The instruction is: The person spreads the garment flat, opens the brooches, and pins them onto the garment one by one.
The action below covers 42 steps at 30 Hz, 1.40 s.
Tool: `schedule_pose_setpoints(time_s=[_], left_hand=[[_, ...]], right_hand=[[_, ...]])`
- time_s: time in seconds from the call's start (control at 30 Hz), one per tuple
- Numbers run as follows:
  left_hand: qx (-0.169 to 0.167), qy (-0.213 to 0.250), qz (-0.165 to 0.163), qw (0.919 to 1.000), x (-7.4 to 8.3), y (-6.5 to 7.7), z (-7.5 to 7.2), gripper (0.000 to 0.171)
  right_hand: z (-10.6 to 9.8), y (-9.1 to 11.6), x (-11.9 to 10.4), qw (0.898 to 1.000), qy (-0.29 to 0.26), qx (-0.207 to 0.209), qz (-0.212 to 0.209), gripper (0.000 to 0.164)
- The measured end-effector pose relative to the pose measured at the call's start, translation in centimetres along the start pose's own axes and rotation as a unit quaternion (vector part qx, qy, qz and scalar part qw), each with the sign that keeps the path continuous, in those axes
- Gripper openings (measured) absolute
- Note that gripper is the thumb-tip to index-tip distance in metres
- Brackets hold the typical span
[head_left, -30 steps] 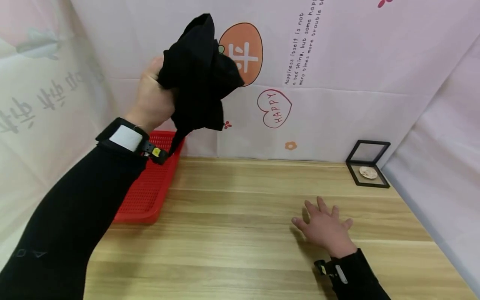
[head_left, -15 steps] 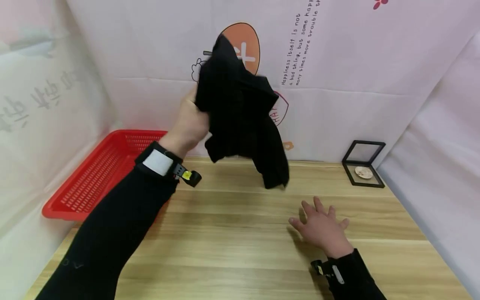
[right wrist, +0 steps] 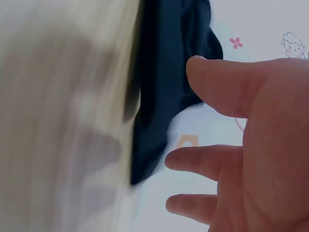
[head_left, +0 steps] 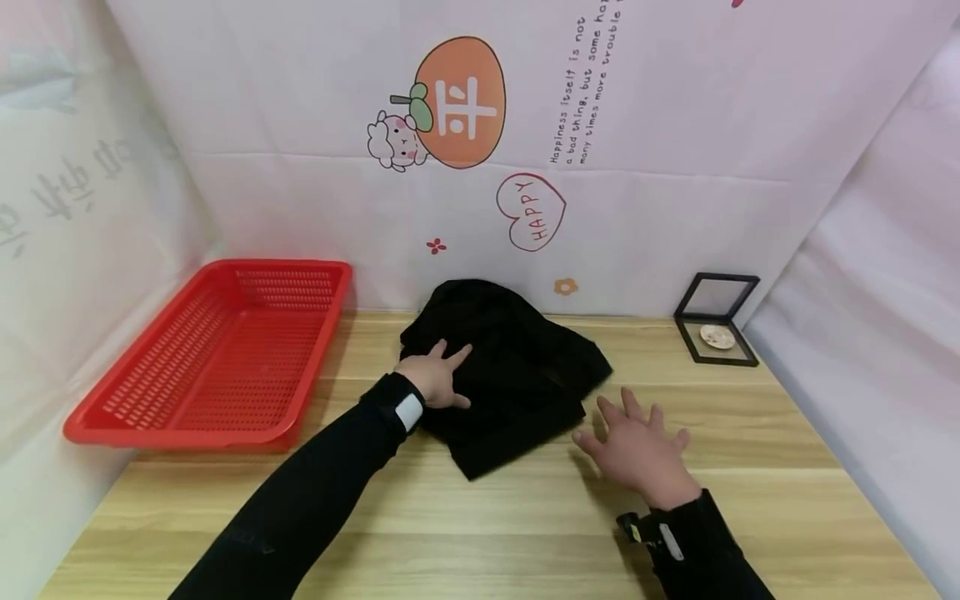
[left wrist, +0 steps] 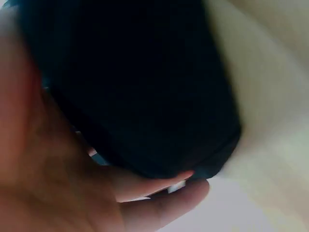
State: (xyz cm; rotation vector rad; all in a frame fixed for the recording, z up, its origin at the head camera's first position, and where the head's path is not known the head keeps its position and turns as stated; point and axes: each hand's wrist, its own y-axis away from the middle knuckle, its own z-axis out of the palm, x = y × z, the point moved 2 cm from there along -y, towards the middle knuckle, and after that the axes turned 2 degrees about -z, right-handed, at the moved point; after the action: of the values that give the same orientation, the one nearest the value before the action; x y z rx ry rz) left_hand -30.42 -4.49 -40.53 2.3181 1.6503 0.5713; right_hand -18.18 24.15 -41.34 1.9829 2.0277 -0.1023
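The left hand comes with a long black sleeve, toward seven o'clock, bearing a faint, unreadable marking. Around this wrist goes a black band with a white rectangular plate. The right hand, at four o'clock, has also a dark sleeve; its wrist strap carries a narrow whitish bar and, on the nine o'clock side, a small black block with a yellow patch.
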Motion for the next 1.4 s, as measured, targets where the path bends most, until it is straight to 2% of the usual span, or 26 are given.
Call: schedule_pose_setpoints(time_s=[0.07, 0.17, 0.27, 0.4, 0.5, 0.57, 0.7, 0.8, 1.03, 1.23, 1.4], left_hand=[[0.011, -0.037, -0.011, 0.9992, -0.2, -0.2, 0.5, 0.092], [0.038, -0.075, -0.013, 0.9964, -0.3, 0.0, 0.5, 0.091], [0.052, -0.086, 0.001, 0.9950, -0.3, 0.5, 0.4, 0.088], [0.069, -0.093, 0.027, 0.9929, 0.1, 1.0, 0.9, 0.081], [0.092, -0.109, 0.051, 0.9884, 0.4, 1.1, 1.3, 0.072], [0.109, -0.112, 0.077, 0.9847, 0.6, 1.2, 1.5, 0.060], [0.125, -0.090, 0.128, 0.9798, 0.6, 1.5, 1.8, 0.036], [0.123, -0.073, 0.144, 0.9792, 0.4, 1.6, 2.1, 0.040], [0.138, -0.071, 0.161, 0.9747, 0.1, 1.6, 2.2, 0.043], [0.152, -0.068, 0.148, 0.9749, 0.2, 1.4, 1.6, 0.042], [0.131, -0.062, 0.138, 0.9798, 0.0, 1.3, 1.4, 0.044]], right_hand=[[-0.5, -0.3, -0.7, 1.000, 0.008, 0.003, -0.012, 0.089], [-1.3, -1.2, -2.0, 0.999, 0.017, 0.016, -0.038, 0.085], [-2.1, -2.2, -3.5, 0.997, 0.015, 0.031, -0.069, 0.087], [-1.9, -4.0, -5.3, 0.994, 0.005, 0.037, -0.105, 0.099], [-1.0, -5.4, -6.4, 0.992, 0.011, 0.011, -0.124, 0.106], [-0.3, -6.2, -7.0, 0.991, 0.021, -0.021, -0.130, 0.105], [1.0, -7.4, -8.2, 0.985, 0.049, -0.073, -0.152, 0.101], [2.1, -8.1, -8.7, 0.978, 0.064, -0.099, -0.173, 0.095], [2.9, -8.8, -9.5, 0.976, 0.072, -0.116, -0.171, 0.088], [2.4, -8.7, -10.2, 0.976, 0.088, -0.103, -0.172, 0.083], [2.2, -8.7, -10.4, 0.973, 0.101, -0.118, -0.169, 0.084]])
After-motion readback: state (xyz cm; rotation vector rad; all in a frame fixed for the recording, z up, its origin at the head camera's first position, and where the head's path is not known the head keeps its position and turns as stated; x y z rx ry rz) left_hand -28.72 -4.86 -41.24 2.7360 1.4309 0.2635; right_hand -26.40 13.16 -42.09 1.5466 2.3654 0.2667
